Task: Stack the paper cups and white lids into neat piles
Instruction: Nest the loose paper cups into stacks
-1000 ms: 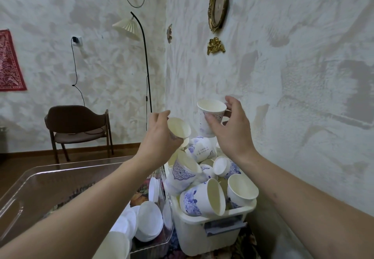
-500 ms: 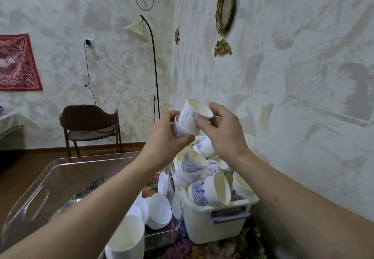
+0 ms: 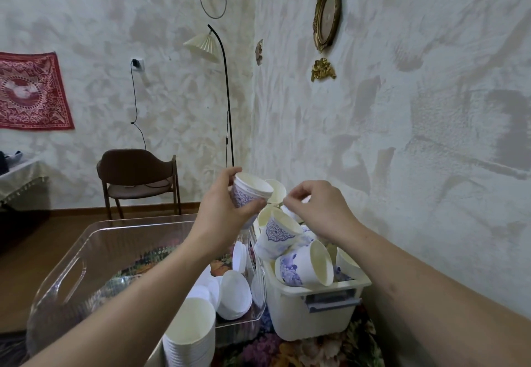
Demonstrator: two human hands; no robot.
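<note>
Right hand (image 3: 319, 208) has released cups (image 3: 250, 193); left hand (image 3: 222, 208) holds them.

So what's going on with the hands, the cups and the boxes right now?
left hand: holds nested cups, tilted
right hand: fingers curled, above the white bin; a hold is unclear
white bin: heaped with loose cups
cup stack: upright, nested
clear tub: holds white lids

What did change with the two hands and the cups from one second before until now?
The two cups were joined: the right hand nested its cup into the left hand's cup, then let go. The left hand keeps its grip on the nested cups. The white bin of loose cups and the lids look unchanged.
</note>
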